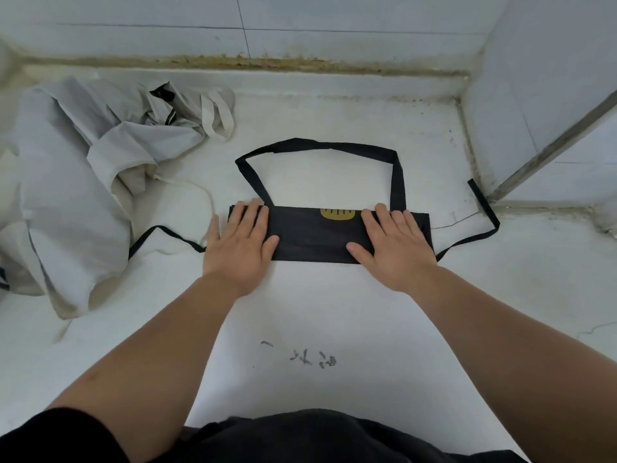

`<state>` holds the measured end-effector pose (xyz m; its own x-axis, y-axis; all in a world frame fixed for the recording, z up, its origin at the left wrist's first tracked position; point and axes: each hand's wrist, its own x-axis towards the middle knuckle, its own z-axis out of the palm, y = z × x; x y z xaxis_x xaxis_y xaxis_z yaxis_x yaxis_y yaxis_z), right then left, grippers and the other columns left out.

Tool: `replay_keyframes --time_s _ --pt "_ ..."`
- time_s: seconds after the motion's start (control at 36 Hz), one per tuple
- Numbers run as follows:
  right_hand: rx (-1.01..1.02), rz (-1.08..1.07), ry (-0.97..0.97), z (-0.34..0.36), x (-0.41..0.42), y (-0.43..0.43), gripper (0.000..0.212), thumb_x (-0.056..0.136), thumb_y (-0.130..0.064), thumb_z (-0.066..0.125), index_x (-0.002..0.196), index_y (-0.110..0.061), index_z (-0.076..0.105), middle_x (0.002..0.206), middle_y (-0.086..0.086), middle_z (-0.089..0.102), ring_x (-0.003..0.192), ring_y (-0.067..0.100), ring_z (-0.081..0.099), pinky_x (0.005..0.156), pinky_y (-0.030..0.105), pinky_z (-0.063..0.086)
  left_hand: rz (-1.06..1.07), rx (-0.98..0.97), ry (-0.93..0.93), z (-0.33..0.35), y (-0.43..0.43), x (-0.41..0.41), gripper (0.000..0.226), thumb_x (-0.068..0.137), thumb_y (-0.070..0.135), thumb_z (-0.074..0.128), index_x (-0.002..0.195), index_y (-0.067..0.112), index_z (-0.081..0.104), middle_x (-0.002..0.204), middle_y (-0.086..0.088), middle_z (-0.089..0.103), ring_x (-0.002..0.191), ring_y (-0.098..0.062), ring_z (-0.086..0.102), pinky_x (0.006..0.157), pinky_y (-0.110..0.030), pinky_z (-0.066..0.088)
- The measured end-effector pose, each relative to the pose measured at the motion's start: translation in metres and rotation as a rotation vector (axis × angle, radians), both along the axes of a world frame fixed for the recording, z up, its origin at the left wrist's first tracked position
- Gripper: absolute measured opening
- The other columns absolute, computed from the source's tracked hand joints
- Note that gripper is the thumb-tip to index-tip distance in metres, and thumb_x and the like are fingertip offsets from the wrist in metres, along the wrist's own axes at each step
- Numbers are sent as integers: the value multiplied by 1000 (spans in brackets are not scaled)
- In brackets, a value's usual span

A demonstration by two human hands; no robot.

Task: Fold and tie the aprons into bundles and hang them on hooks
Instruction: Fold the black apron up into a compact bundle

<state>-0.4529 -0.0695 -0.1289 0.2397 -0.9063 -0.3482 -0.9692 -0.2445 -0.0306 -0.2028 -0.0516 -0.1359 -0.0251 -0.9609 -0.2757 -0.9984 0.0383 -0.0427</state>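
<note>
I see the black apron folded into a band on the white counter, its long axis running left to right. My left hand and right hand lie flat with fingers spread, one pressing each end. A tie trails off the left end and another tie off the right, each nearest its own hand. The neck loop lies beyond.

Both bare forearms reach forward. The left hand lies palm down with fingers straight and slightly spread; the right hand mirrors it, thumbs pointing inward.
</note>
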Motion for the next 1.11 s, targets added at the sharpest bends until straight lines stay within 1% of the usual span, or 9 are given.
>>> replay_keyframes --time_s 0.11,0.19,0.36,0.42,0.5,0.64,0.69,0.92,1.11 --pt "26 -4 24 1 0 -1 70 95 -60 11 152 -20 0 159 6 -1 145 27 3 119 39 -7 70 -412 28 2 13 0 51 100 34 32 144 8 37 153 -14 31 142 -31 18 114 -52 10" --pt "28 -7 29 2 2 -3 70 95 -59 11 152 -20 1 159 6 0 144 28 5 119 39 -6 200 -683 258 6 23 -15 38 88 28 53 118 5 56 118 -19 55 109 -34 45 90 -47 39" --pt "-6 0 10 4 13 -2 63 99 -51 15 151 -16 10 157 10 9 142 30 14 119 41 -1 1507 -290 871 30 13 -38 64 85 24 65 133 -1 30 135 -19 38 122 -35 43 98 -40 37" --pt "-31 38 -48 3 21 4 53 102 -39 19 150 -17 16 156 10 13 139 29 19 119 39 -1 1584 -255 1027 29 3 -35 69 83 26 66 136 -2 31 138 -19 40 123 -36 46 101 -42 40" --pt "-16 49 -141 1 28 9 47 103 -27 23 150 -21 18 157 8 11 136 25 24 118 35 -1 1522 -222 1180 27 -7 -38 53 82 24 67 126 2 46 140 -20 46 126 -37 48 101 -46 42" --pt "3 49 -207 -1 25 7 48 104 -29 23 151 -22 19 158 7 9 138 23 21 117 33 -5 1540 -268 1484 36 -16 -40 42 78 22 77 106 18 47 88 6 57 85 -15 58 72 -26 45" --pt "-4 49 -210 -2 24 8 48 104 -28 23 151 -22 19 159 7 9 138 24 21 117 33 -6 1434 -252 1481 34 -17 -43 41 76 18 78 109 17 53 89 8 58 86 -13 58 71 -24 44" --pt "-11 51 -229 -1 24 9 48 104 -28 23 151 -21 19 159 7 7 140 24 18 116 32 -8 457 -412 737 10 -3 -44 46 87 -2 54 131 10 56 135 -6 42 108 -19 52 87 -10 34" --pt "-13 57 -213 -3 23 9 48 104 -29 21 151 -23 17 159 8 5 142 24 15 117 33 -9 -46 -253 291 3 -1 -41 64 83 -7 55 142 14 44 126 -7 37 109 -28 34 81 -37 48"
